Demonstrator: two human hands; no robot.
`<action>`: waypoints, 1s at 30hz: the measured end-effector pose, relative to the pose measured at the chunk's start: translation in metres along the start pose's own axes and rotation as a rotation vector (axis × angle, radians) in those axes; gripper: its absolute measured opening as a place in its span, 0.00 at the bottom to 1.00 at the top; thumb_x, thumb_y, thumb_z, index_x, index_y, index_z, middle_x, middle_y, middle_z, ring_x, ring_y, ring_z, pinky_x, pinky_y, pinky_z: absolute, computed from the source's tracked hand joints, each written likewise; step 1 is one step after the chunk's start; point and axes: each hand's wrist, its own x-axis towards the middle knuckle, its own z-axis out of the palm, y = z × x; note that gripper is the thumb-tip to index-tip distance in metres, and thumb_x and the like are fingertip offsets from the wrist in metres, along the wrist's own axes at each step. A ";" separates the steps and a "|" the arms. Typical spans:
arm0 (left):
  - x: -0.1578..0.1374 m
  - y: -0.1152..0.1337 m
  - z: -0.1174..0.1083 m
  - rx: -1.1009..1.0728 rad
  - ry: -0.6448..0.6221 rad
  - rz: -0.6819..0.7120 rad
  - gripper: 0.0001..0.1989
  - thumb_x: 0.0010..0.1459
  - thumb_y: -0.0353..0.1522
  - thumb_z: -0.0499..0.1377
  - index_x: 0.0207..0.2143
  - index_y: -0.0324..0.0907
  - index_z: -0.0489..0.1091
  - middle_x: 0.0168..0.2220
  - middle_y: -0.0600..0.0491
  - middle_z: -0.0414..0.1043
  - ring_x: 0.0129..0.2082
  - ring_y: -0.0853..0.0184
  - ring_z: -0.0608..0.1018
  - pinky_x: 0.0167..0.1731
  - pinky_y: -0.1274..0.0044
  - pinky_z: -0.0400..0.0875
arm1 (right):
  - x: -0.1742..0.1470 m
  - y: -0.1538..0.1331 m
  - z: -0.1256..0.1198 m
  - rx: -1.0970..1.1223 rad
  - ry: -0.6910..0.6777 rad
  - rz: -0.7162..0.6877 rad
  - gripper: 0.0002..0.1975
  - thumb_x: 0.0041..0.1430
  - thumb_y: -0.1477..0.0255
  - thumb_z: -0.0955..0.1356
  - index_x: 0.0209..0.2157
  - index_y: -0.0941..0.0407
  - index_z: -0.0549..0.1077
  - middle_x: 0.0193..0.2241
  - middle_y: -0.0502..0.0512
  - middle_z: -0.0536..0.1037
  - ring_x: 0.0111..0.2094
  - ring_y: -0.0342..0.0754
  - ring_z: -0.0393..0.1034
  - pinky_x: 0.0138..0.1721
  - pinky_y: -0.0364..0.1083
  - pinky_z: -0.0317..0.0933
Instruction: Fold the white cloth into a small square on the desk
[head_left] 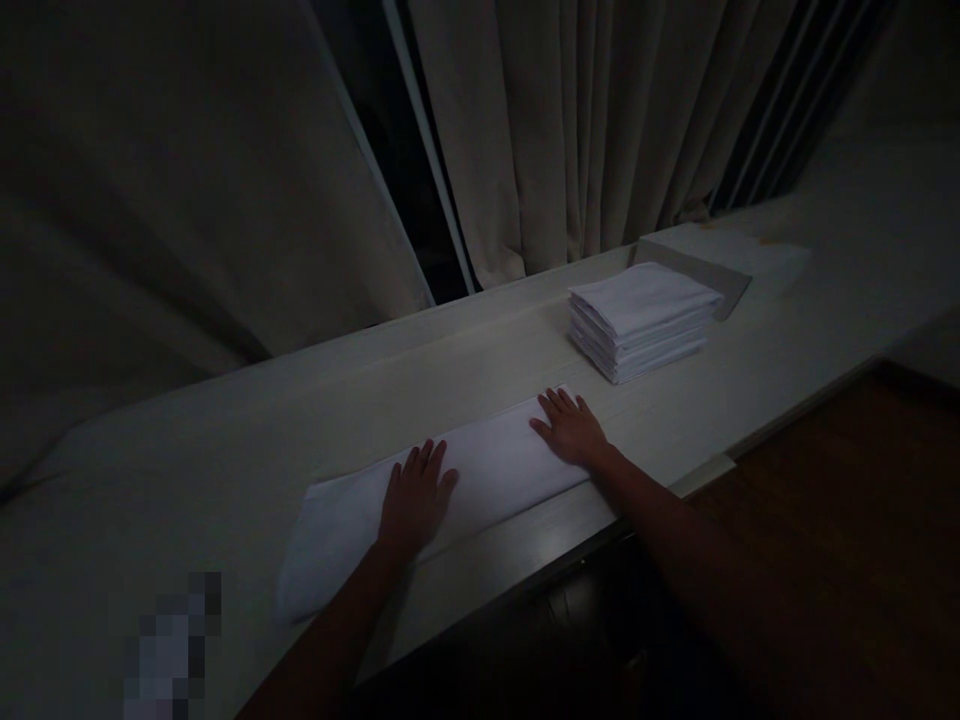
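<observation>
A white cloth (pixel 495 462), folded into a long strip, lies flat along the front of a pale wooden counter (pixel 480 355). My left hand (pixel 416 495) rests palm down on it, left of its middle, with the fingers spread. Over the cloth's right end lies my right hand (pixel 570 428), also flat and spread. Beyond that hand, farther right, stands a neat stack of folded white cloths (pixel 645 315). Both palms hide parts of the strip under them.
Beside the stack, at the back right, is a whitish box or packet (pixel 720 255). Beige curtains (pixel 592 120) hang behind the counter, with a dark gap between them. A pixelated patch covers something at the lower left. Brown floor (pixel 840 490) shows at the right.
</observation>
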 end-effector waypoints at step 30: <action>-0.096 -0.161 0.008 0.028 0.011 -0.152 0.31 0.66 0.45 0.39 0.68 0.47 0.46 0.70 0.50 0.43 0.69 0.57 0.47 0.63 0.60 0.48 | -0.029 -0.241 0.020 0.145 0.066 -0.424 0.38 0.66 0.49 0.52 0.66 0.62 0.54 0.67 0.62 0.52 0.69 0.56 0.36 0.68 0.58 0.29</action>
